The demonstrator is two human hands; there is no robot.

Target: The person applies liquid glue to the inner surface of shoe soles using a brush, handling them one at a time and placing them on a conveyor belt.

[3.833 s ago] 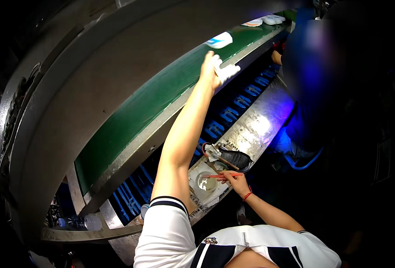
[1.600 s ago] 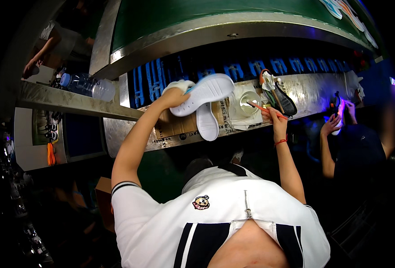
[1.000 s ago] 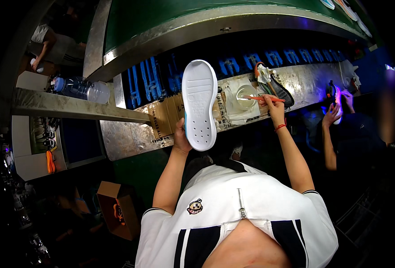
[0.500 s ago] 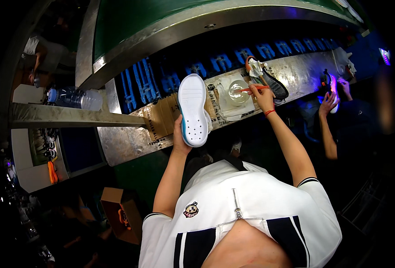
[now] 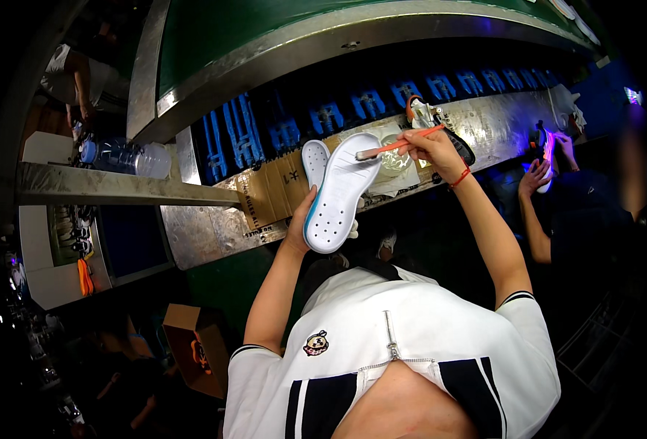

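My left hand (image 5: 298, 228) grips a white shoe sole (image 5: 336, 205) with a blue side by its left edge. The sole is tilted, its dotted heel toward me. Between the fingers of my right hand (image 5: 432, 152) is a brush (image 5: 404, 145) with a red-orange handle, its tip at the upper part of the sole's white face. Behind the held sole, a second white sole (image 5: 313, 158) shows in part; I cannot tell what supports it. Just beyond the brush stands a clear round bowl (image 5: 394, 167), partly covered by my right hand and the brush.
Cardboard (image 5: 276, 192) lies on the metal bench (image 5: 203, 233). A dark shoe upper (image 5: 461, 148) sits beyond my right hand. Blue holders (image 5: 368, 102) line the bench's back. A post (image 5: 140, 189) crosses at left, near a large clear bottle (image 5: 129, 159). At right, a co-worker's hands (image 5: 534, 178) hold a lit shoe.
My right hand has brought the brush from the bowl up and left onto the sole. The held sole has tilted to the right, and the second sole has come into view behind it.
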